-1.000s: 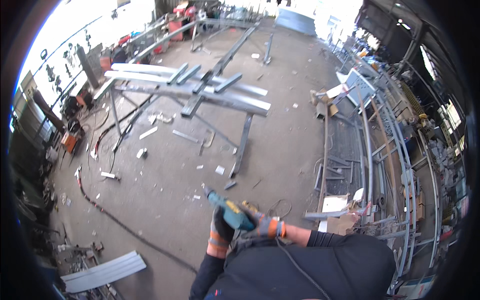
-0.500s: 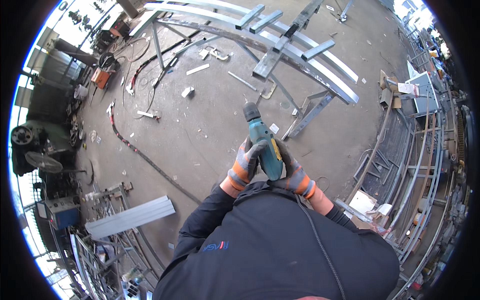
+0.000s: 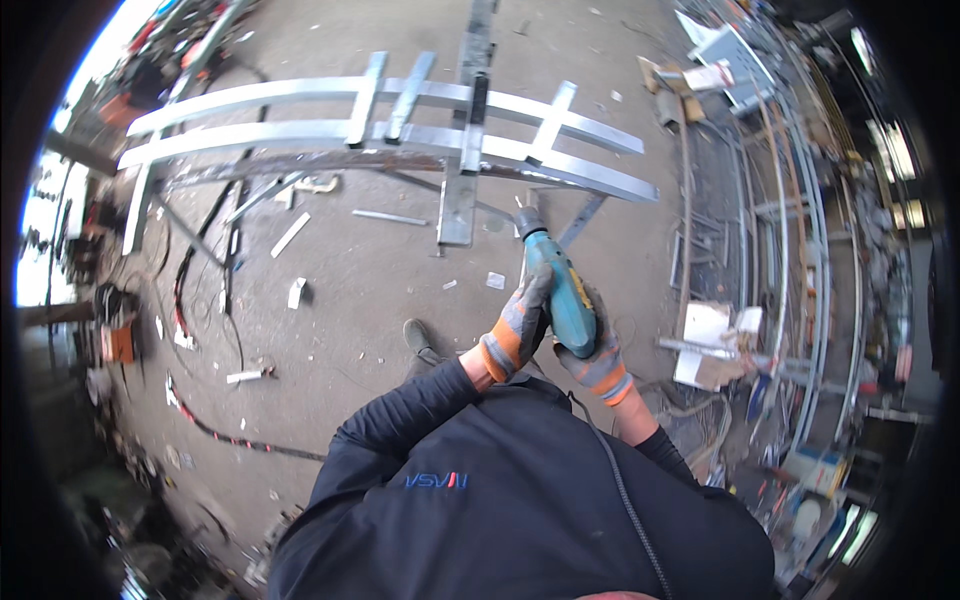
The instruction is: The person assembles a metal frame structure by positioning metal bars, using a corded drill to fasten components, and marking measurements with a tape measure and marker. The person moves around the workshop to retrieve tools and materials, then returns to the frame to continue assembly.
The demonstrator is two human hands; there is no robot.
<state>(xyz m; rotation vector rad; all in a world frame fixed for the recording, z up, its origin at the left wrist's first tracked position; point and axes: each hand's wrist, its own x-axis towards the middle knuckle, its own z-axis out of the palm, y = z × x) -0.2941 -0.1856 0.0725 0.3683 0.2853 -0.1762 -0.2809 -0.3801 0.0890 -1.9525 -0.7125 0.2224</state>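
Observation:
A teal power drill (image 3: 562,290) with a dark chuck and a thin bit points away from me, held in front of my chest. My left hand (image 3: 518,328), in a grey and orange glove, grips the drill's left side near its middle. Against the rear right side of the body rests my right hand (image 3: 603,362), gloved alike; its fingers wrap under the tool, partly hidden. Beyond the bit stands a metal frame of long curved square tubes (image 3: 270,135), with short tubes (image 3: 408,98) and one longer dark bar (image 3: 458,210) laid across them.
Metal scraps (image 3: 291,234) and a loose tube (image 3: 390,217) lie on the floor between me and the frame. A dark cable (image 3: 250,442) runs along the left. Long steel profiles (image 3: 815,250) and cardboard (image 3: 700,340) line the right side. My shoe (image 3: 418,337) shows below.
My view has turned left and come closer to the metal frame, which now spans the area ahead. The drill stays in both hands, now slightly farther right in view.

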